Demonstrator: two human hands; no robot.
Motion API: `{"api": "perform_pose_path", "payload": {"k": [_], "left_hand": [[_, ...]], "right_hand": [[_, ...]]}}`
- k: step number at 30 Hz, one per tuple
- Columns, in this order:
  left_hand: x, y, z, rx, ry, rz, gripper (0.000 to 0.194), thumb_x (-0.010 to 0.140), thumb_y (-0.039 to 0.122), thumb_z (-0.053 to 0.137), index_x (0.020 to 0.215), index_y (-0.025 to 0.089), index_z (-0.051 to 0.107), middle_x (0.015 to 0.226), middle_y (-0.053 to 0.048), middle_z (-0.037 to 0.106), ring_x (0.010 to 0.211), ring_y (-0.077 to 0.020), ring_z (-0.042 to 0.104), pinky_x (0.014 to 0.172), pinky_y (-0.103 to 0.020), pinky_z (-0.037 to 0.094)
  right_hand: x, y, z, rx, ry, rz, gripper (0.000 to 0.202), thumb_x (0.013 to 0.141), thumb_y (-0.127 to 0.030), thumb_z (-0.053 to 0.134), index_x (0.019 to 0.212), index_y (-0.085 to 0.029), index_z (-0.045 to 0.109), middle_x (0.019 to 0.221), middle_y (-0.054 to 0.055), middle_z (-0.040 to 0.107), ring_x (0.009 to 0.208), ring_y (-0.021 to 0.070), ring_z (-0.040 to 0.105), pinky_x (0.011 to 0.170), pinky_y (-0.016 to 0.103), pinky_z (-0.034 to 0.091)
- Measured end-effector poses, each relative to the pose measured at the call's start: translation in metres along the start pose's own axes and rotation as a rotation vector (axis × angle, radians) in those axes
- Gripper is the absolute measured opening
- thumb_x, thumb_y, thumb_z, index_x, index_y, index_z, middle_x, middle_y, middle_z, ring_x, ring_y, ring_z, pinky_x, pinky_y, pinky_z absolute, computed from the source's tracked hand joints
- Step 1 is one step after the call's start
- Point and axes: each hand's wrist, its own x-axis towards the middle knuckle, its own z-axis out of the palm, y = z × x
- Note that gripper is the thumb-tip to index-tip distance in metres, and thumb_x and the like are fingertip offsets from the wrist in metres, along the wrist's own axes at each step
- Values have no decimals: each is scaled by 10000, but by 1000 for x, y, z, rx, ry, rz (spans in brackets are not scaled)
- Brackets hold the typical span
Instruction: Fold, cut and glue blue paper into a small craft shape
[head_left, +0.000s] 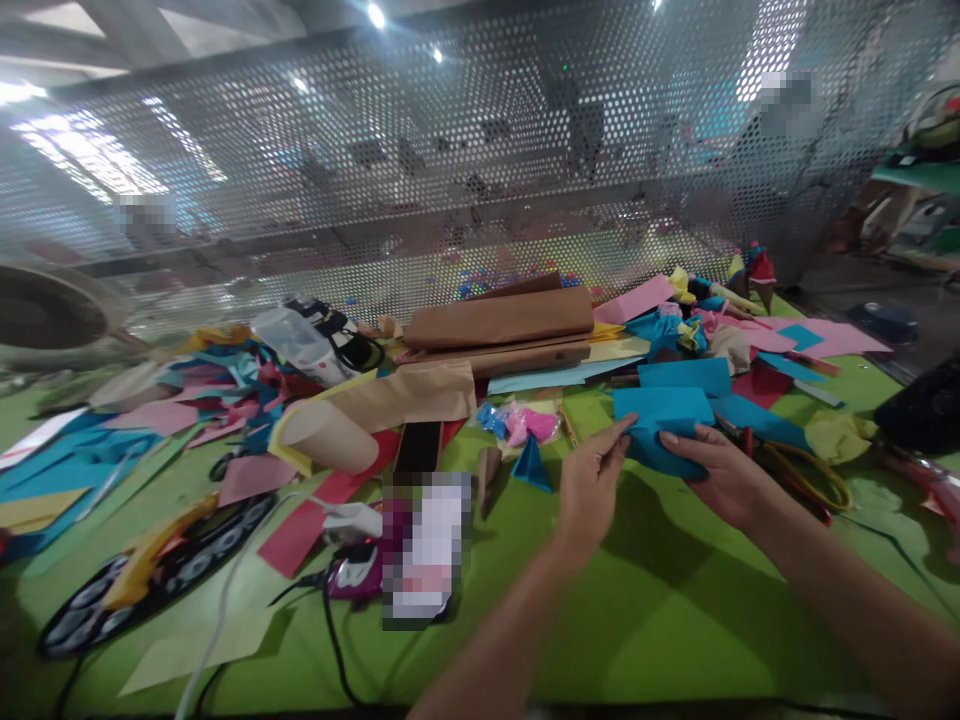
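Grip: my left hand [592,482] and right hand [726,475] pinch blue paper [649,448]
Blue cone [531,466]: its nine o'clock
Brown roll [499,318]: its ten o'clock

Blue sheet [666,410] matt paper; tabletop [645,610] smooth; screen [465,130] perforated metal.

PLACE: craft workshop | SIGNS: green worktable [637,630] | coloured paper scraps [154,416] | brown paper roll [499,318] | perforated screen [450,130]

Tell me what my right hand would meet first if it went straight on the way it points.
Your right hand first pushes on the blue paper it holds; just past that, your left hand seems next in line, though depth is unclear here.
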Motion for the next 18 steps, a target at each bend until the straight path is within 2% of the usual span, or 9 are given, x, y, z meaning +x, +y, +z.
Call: {"api": "perform_pose_path", "payload": {"k": [5, 10, 12, 18], "left_hand": [[3, -3, -2, -45, -51, -46, 350, 1001, 352, 538, 1296, 249, 696, 1273, -34, 729, 1174, -256, 678, 1049, -410, 518], [3, -4, -1, -81, -95, -49, 357, 991, 360, 554, 1288, 229, 703, 1271, -50, 730, 1190, -270, 673, 1077, -429, 499], [3, -4, -1, -59, -108, -28, 351, 994, 349, 548, 1288, 235, 703, 1289, -49, 719, 1198, -271, 671, 1074, -421, 500], [2, -4, -1, 31, -78, 5, 344, 994, 306, 546, 1296, 241, 696, 1255, -42, 737, 1114, -258, 706, 991, -379, 541]], "right_hand": [[0, -1, -1, -6, -40, -1, 275, 729, -326, 881, 987, -275, 798, 1012, 23, 802, 922, 207, 736, 840, 298, 574], [1, -2, -3, -6, 21, 9, 263, 681, -343, 909, 902, -250, 801, 925, 22, 803, 837, 188, 734, 750, 264, 566], [1, -1, -3, -7, 24, 7, 278, 670, -352, 914, 899, -244, 798, 924, 28, 802, 830, 192, 730, 761, 279, 565], [2, 0, -2, -15, 34, -23, 233, 662, -340, 922, 816, -251, 772, 880, 18, 785, 793, 180, 697, 749, 296, 558]]}}
